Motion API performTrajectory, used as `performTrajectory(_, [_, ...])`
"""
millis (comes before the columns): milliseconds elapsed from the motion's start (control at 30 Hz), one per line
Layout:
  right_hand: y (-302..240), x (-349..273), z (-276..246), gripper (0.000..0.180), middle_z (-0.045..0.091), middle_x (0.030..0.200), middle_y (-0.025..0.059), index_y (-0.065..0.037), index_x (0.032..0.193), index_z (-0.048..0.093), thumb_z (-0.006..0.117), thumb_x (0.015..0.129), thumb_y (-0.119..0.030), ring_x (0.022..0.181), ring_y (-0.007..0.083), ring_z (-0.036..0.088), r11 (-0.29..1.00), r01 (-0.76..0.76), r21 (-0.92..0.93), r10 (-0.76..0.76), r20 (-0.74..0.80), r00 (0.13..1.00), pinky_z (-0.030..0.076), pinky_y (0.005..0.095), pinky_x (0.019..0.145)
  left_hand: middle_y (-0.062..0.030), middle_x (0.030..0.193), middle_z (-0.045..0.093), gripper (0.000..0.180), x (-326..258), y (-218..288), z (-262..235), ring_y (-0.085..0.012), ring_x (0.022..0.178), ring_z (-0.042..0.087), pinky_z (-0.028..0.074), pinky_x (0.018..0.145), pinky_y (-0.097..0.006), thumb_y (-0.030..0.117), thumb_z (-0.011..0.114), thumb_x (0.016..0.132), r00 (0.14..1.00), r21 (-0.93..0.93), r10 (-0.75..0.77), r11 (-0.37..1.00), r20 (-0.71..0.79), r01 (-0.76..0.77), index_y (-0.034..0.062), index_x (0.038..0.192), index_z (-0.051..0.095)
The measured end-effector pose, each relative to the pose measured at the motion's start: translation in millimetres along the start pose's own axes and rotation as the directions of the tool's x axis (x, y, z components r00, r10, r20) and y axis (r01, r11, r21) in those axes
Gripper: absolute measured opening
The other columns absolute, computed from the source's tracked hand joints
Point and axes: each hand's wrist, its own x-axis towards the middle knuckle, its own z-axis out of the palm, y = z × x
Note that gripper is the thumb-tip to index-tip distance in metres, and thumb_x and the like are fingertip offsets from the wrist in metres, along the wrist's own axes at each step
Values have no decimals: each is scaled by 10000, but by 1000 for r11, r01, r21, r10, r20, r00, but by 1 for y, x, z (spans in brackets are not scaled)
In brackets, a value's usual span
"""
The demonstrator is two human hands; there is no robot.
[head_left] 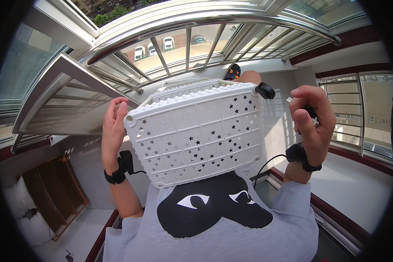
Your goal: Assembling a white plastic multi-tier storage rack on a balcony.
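A white plastic basket point(196, 131) with star-shaped holes lies tipped in front of my chest, its ribbed underside facing me. A black caster wheel point(265, 91) sits at its far right corner; the other corners show bare round sockets. My left hand point(112, 126) is at the basket's left side, fingers close together and curled at the far left corner; its palm is partly hidden. Raised to the right, apart from the basket, my right hand point(312, 118) has its fingers closed round a black caster point(310, 111) with a pale stem, mostly covered by the fingers.
A metal railing point(187, 48) and windows run along the far side. An open window sash point(67, 96) juts in on the left. A brown wooden shelf point(54, 192) stands at the lower left. Black wrist straps point(117, 174) with cables are on both my wrists. A dark shoe point(233, 72) shows beyond the basket.
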Motion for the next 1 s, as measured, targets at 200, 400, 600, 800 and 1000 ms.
performTrajectory(200, [6, 9, 39, 380, 502, 741, 33, -16, 1271, 437, 436, 1030, -310, 665, 110, 534, 435, -413, 800, -37, 474, 880, 409, 211, 440, 5, 756, 531, 220, -48, 54, 2, -72, 720, 491, 401, 683, -227, 180, 571, 945, 932, 174, 335, 934, -135, -311, 22, 1096, 603])
performTrajectory(400, [6, 12, 55, 404, 500, 847, 78, -35, 1291, 413, 362, 1043, -349, 677, 160, 546, 161, -567, 808, 283, 513, 810, 408, 215, 364, -44, 795, 576, 414, -58, 121, 59, -174, 637, 536, 424, 623, -296, 168, 730, 804, 584, 147, 537, 647, 609, -748, 52, 1179, 597])
performTrajectory(600, [13, 2, 59, 445, 542, 1025, 76, -54, 1373, 357, 372, 1040, -349, 783, 143, 575, 243, -571, 784, 231, 525, 819, 443, 226, 392, -51, 775, 580, 618, -60, 136, 102, -221, 657, 570, 447, 613, -328, 178, 795, 743, 419, 228, 514, 394, 748, -890, 67, 1287, 525])
performTrajectory(800, [14, -12, 70, 536, 507, 1212, 117, -76, 1496, 228, 326, 1051, -359, 697, 104, 561, 338, -588, 735, 172, 566, 806, 450, 188, 417, -87, 766, 594, 524, -59, 120, 96, -260, 699, 624, 480, 600, -389, -35, 656, 742, 478, 239, 326, 562, 815, -792, 46, 1237, 505])
performTrajectory(1000, [-1, -11, 86, 502, 517, 1271, 101, -32, 1449, 324, 406, 1032, -300, 774, 119, 605, 215, -599, 771, 229, 556, 799, 449, 190, 399, -79, 793, 596, 503, -67, 126, 79, -253, 683, 636, 497, 572, -365, 90, 684, 781, 445, 226, 360, 511, 820, -829, 65, 1242, 484])
